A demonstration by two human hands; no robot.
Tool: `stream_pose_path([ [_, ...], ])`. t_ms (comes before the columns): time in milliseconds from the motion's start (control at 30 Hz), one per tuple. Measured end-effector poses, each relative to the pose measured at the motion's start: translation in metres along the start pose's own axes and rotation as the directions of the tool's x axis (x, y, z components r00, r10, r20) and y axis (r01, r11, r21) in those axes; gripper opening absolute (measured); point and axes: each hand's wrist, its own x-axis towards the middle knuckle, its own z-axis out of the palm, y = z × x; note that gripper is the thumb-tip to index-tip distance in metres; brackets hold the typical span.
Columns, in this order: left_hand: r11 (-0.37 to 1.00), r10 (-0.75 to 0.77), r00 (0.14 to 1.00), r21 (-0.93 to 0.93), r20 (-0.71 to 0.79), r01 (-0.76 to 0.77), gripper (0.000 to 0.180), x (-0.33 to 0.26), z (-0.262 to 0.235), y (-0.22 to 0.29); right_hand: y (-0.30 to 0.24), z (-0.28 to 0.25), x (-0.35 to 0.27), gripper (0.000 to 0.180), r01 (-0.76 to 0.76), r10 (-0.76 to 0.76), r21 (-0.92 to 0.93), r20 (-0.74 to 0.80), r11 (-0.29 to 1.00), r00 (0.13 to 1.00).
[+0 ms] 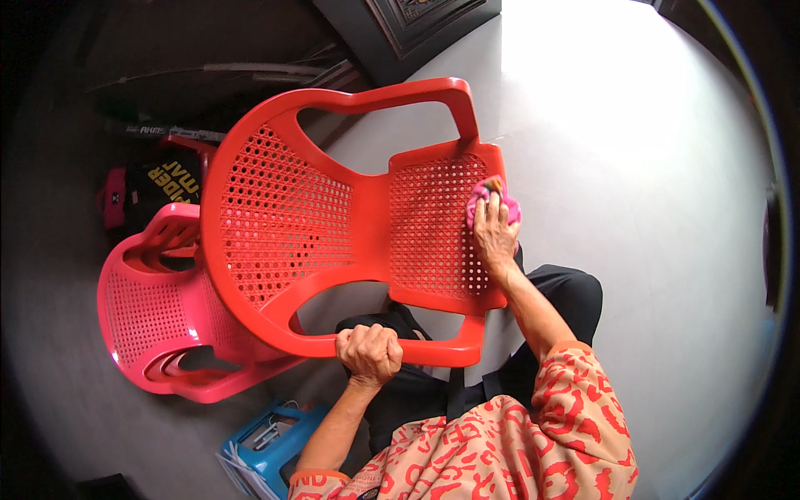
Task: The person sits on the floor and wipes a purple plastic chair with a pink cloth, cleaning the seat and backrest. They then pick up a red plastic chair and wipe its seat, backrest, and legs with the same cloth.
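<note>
Across the middle of the frame, one red chair [372, 218]. Likely light, stiff and a bit slippery; best held by an arm rail [440, 353]. Shiny plastic, little holes in back [283, 221] and seat [427, 229]. Gripped tight on the lower rail by left hand [369, 354]. Pink cloth [511, 205] held in right hand [496, 243], on the seat edge. At left, pink chair [193, 308].

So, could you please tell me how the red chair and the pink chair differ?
The left grip holds the red chair; the pink chair is unheld and partly hidden by it. A pink cloth sits at the red chair's seat edge; none shows on the pink chair. Both have armrests and perforated backrests.
</note>
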Motion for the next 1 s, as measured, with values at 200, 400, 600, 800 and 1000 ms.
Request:
stream_pose_path([
  [200,1.0,-0.013,0.999,0.014,0.03,0.013,0.019,-0.002,0.001,-0.002,0.01,-0.043,-0.071,0.041,-0.122,0.101,0.133,0.155,0.984,0.983],
  [400,1.0,-0.012,0.999,-0.02,0.038,0.013,0.025,-0.001,0.001,0.0,0.011,-0.02,-0.034,0.039,-0.191,0.157,0.183,0.186,0.964,0.97],
  [600,1.0,-0.002,0.997,-0.023,0.071,0.003,0.024,-0.002,-0.002,0.0,0.032,0.027,0.023,0.079,-0.417,0.314,0.407,0.297,0.813,0.902],
  [800,0.999,0.018,0.997,-0.034,0.072,-0.016,0.02,-0.009,0.0,-0.006,0.073,0.043,0.052,0.072,-0.711,-0.101,0.555,0.754,-0.431,0.649],
  [1000,0.981,0.19,0.981,-0.049,0.025,-0.189,0.015,-0.006,0.002,-0.033,0.069,0.035,0.004,0.059,-0.482,0.165,0.714,0.63,-0.509,0.759],
])
